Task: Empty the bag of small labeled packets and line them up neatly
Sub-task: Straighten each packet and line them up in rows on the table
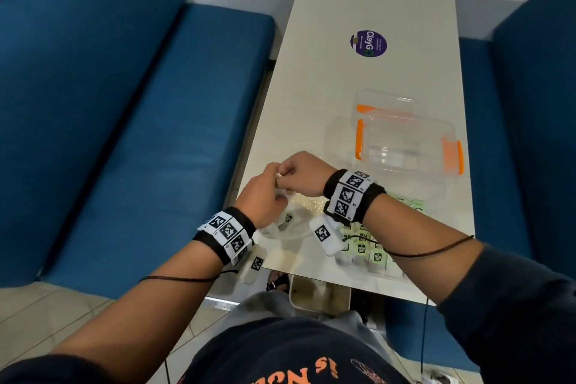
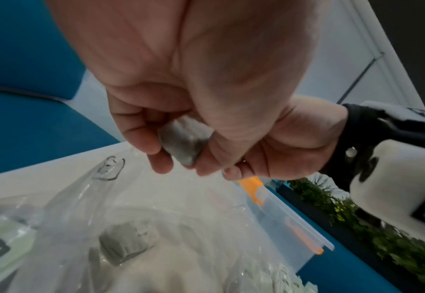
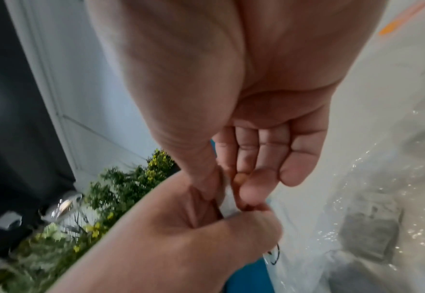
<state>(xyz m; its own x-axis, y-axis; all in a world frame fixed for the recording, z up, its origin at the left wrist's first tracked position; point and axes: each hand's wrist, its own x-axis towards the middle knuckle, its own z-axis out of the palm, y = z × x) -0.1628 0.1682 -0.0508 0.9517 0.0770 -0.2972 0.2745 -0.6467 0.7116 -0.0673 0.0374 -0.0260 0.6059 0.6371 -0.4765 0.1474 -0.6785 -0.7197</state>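
The bag (image 1: pixel 293 221) is thin clear plastic film, crinkled and glossy, catching small bright glints in the right wrist view. The packets (image 1: pixel 367 254) near the right forearm look like smooth plastic sachets with pale green printed labels; the ones seen through the bag appear grey and slightly textured. The desk (image 1: pixel 358 3) has a smooth cream laminate-like top with a soft sheen. On it, the container (image 1: pixel 405 146) is clear, hard, shiny plastic with opaque orange plastic clips. The round sticker (image 1: pixel 368 43) farther off is glossy purple print. The benches (image 1: pixel 124 103) on both sides wear matt blue woven cloth. The wrist bands (image 1: pixel 352 195) are black fabric carrying matt white printed marker tags.
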